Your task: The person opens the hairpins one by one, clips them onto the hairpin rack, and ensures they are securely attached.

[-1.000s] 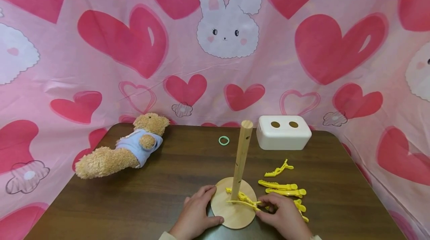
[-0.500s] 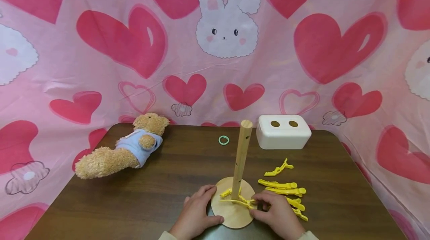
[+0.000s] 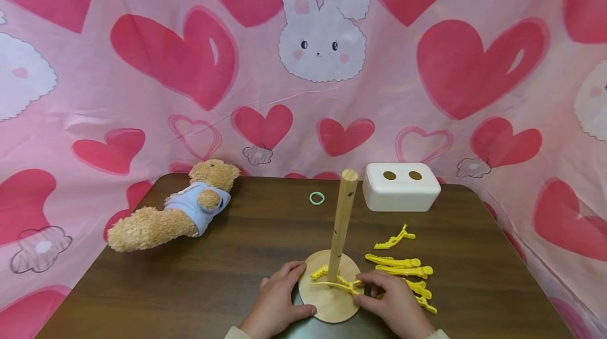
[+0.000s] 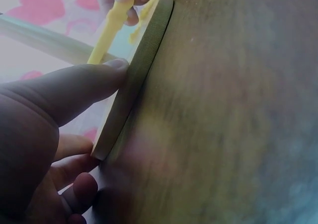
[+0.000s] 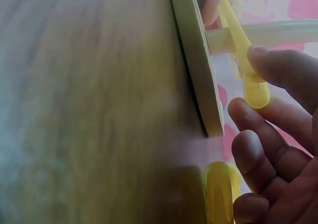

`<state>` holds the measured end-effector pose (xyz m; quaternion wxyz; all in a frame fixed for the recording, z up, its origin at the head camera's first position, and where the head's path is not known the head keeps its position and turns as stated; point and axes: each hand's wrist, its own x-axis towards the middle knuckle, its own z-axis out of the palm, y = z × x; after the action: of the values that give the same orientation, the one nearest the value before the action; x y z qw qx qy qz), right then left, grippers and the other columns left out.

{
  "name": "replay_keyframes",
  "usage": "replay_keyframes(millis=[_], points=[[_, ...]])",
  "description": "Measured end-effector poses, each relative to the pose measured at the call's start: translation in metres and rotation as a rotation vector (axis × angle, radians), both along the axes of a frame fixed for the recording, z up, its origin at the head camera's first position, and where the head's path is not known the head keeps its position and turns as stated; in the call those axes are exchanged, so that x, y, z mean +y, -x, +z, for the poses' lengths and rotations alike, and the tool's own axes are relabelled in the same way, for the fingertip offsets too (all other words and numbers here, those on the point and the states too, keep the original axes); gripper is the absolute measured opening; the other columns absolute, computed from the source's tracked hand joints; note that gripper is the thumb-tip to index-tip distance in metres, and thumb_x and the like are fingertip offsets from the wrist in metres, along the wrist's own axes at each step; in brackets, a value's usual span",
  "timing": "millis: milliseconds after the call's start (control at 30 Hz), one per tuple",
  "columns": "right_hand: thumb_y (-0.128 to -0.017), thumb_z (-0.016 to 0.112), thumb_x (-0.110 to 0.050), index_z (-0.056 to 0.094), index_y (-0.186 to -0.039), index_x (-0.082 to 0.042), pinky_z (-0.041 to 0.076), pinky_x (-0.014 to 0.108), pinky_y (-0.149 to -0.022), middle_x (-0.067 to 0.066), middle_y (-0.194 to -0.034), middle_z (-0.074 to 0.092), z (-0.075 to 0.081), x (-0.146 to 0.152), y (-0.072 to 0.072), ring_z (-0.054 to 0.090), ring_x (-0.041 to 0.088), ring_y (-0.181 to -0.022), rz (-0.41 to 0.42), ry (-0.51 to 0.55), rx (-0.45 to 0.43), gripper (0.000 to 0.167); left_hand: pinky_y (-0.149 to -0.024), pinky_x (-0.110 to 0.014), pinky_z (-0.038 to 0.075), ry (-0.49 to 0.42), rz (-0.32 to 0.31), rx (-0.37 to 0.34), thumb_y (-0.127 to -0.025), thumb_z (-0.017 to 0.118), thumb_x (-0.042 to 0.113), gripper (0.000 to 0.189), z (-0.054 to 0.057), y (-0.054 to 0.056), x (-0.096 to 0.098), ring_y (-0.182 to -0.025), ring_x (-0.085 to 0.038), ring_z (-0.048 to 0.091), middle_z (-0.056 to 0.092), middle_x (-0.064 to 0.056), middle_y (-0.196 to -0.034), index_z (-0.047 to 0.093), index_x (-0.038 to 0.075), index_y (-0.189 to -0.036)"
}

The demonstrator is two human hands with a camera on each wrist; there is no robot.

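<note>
A wooden stand, with an upright dowel (image 3: 341, 228) on a round base (image 3: 329, 308), stands on the table. My left hand (image 3: 275, 302) holds the left side of the base, thumb at the front edge and fingers farther back. My right hand (image 3: 393, 297) pinches the handle end of a yellow hair clip (image 5: 241, 40) between thumb and fingers. The clip's two arms are spread, one on each side of the dowel near its foot. In the left wrist view, my left thumb (image 4: 89, 82) lies at the base's edge.
Several more yellow hair clips (image 3: 403, 271) lie right of the stand, some partly behind my right hand. A single clip (image 3: 394, 238) lies farther back. Behind are a green ring (image 3: 316, 198), a white box (image 3: 401, 191) with two holes, and a teddy bear (image 3: 199, 207) at left.
My right hand has moved left with the hair clip, whose arms now reach farther past the dowel and stand wider apart. The left hand has stayed on the base.
</note>
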<state>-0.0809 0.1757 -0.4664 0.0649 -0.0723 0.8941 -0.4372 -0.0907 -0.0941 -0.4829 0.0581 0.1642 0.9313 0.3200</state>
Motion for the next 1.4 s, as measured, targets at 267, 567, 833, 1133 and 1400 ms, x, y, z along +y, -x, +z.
replay_keyframes(millis=[267, 567, 833, 1133, 1400], points=[[-0.076, 0.087, -0.038, 0.075, -0.110, -0.018, 0.049, 0.025, -0.070, -0.010, -0.099, 0.068, 0.004, 0.007, -0.005, 0.056, 0.010, -0.082, -0.058, -0.019, -0.007, 0.042, -0.079, -0.038, 0.032, -0.016, -0.002, -0.051, -0.072, 0.085, 0.054, 0.092, 0.001, 0.001, 0.000, -0.124, -0.029, 0.054, 0.053, -0.007, -0.144, 0.054, 0.008, -0.145], [-0.077, 0.087, -0.035, 0.074, -0.106, -0.019, 0.048, 0.026, -0.069, -0.010, -0.093, 0.065, 0.006, 0.017, -0.015, 0.055, 0.009, -0.080, -0.044, -0.025, 0.075, 0.035, -0.080, -0.038, 0.032, -0.010, -0.001, -0.033, -0.073, 0.084, 0.054, 0.092, 0.000, 0.000, -0.001, -0.125, -0.029, 0.054, 0.053, -0.007, -0.144, 0.053, 0.008, -0.145], [-0.076, 0.089, -0.031, 0.074, -0.103, -0.022, 0.045, 0.025, -0.066, -0.013, -0.091, 0.064, 0.003, 0.026, -0.025, 0.051, 0.005, -0.076, -0.083, -0.042, 0.176, 0.032, -0.080, -0.038, 0.032, -0.008, -0.001, -0.033, -0.072, 0.084, 0.054, 0.092, 0.000, 0.000, -0.001, -0.125, -0.029, 0.054, 0.053, -0.007, -0.143, 0.053, 0.008, -0.145], [-0.068, 0.093, -0.027, 0.075, -0.097, -0.027, 0.044, 0.025, -0.065, -0.014, -0.088, 0.062, -0.001, 0.036, -0.037, 0.050, 0.003, -0.074, -0.217, -0.092, 0.170, 0.034, -0.079, -0.037, 0.032, -0.007, 0.000, -0.028, -0.072, 0.084, 0.054, 0.091, 0.000, -0.001, -0.001, -0.124, -0.028, 0.054, 0.053, -0.006, -0.144, 0.054, 0.009, -0.145], [-0.067, 0.094, -0.027, 0.076, -0.098, -0.022, 0.045, 0.024, -0.066, -0.010, -0.093, 0.063, -0.005, 0.052, -0.045, 0.051, 0.003, -0.075, -0.345, -0.178, 0.158, 0.036, -0.079, -0.037, 0.032, -0.010, 0.003, -0.025, -0.072, 0.085, 0.054, 0.091, 0.000, 0.000, -0.001, -0.123, -0.028, 0.055, 0.053, -0.006, -0.143, 0.054, 0.009, -0.145]])
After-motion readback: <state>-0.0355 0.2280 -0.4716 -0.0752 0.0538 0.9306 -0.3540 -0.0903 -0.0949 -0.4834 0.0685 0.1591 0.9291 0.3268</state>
